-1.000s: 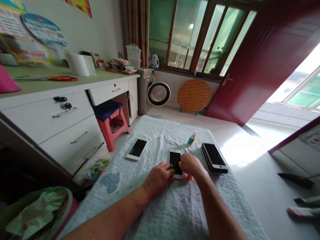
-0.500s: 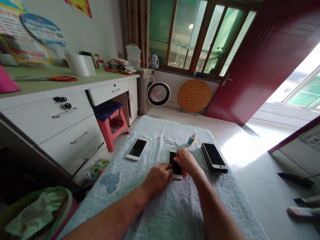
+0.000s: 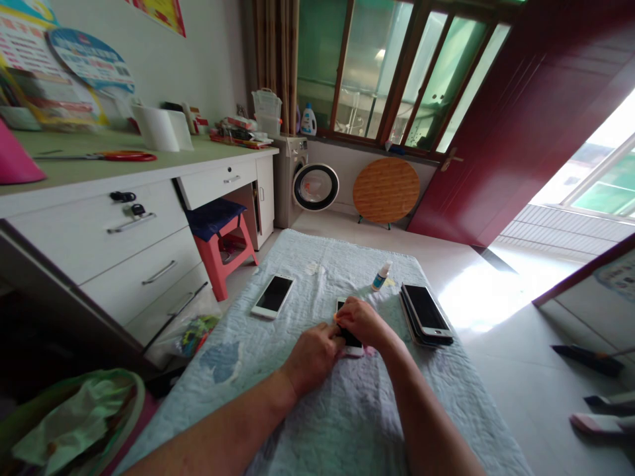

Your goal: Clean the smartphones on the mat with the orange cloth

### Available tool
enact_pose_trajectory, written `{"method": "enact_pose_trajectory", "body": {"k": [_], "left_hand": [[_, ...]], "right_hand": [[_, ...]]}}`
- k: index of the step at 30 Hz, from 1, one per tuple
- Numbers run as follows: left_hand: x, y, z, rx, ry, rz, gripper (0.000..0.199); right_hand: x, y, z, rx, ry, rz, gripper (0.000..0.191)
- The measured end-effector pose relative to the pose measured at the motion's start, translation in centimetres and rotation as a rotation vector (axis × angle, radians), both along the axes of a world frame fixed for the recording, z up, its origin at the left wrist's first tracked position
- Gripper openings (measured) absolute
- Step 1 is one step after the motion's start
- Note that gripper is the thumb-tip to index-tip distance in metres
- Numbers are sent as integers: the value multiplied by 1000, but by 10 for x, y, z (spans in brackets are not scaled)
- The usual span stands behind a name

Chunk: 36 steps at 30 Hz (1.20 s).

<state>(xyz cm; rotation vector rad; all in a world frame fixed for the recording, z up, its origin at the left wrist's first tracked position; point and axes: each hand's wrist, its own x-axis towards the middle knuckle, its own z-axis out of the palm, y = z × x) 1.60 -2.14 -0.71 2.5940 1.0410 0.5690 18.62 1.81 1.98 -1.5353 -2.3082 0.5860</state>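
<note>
A white smartphone [image 3: 352,342] with a dark screen lies on the quilted cloth between my hands. My left hand [image 3: 316,350] is closed at the phone's left edge, fingers bent against it. Over the upper part of the screen, my right hand [image 3: 361,320] is closed with its fingertips pinched together. Something small and orange shows at those fingertips; its kind is hidden. A small spray bottle [image 3: 381,277] stands beyond my right hand. To the left lies another white phone [image 3: 273,296], and to the right a stack of phones [image 3: 425,313].
Pale blue quilted cloth [image 3: 317,254] covers the table. A white desk [image 3: 124,244] with drawers runs along the left, a red stool [image 3: 223,258] beside it. A waste bin [image 3: 141,396] stands at lower left. Beyond are an open washing machine door [image 3: 316,187] and a round wooden tabletop [image 3: 385,190].
My right hand has moved left across the phone, carrying the orange thing from the phone's right side to its upper left. My left hand stays at the phone's edge.
</note>
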Motion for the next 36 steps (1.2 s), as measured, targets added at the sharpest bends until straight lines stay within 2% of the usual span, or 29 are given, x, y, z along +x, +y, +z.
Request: {"method": "enact_pose_trajectory", "body": {"k": [3, 5, 7, 12, 15, 18, 25, 30, 36], "left_hand": [[2, -1, -3, 133, 47, -10, 17], [2, -1, -3, 176, 82, -27, 17], [3, -3, -1, 200, 121, -41, 18], [2, -5, 5, 167, 155, -37, 23], [2, -5, 5, 143, 154, -33, 22], [1, -5, 4, 144, 154, -23, 20], [2, -4, 0, 167, 146, 6, 18], [3, -4, 2, 164, 146, 14, 16], [3, -3, 2, 158, 96, 18, 8]], "right_hand": [[1, -3, 9, -126, -18, 133, 23], [0, -3, 10, -138, -30, 149, 23], [-3, -1, 6, -77, -35, 94, 23], [-17, 5, -13, 177, -108, -158, 26], [-22, 12, -19, 252, -145, -279, 25], [-22, 19, -22, 288, -151, -322, 25], [-18, 25, -21, 223, -210, -162, 28], [-18, 16, -15, 189, -199, -72, 28], [-16, 3, -16, 132, -159, 79, 24]]}}
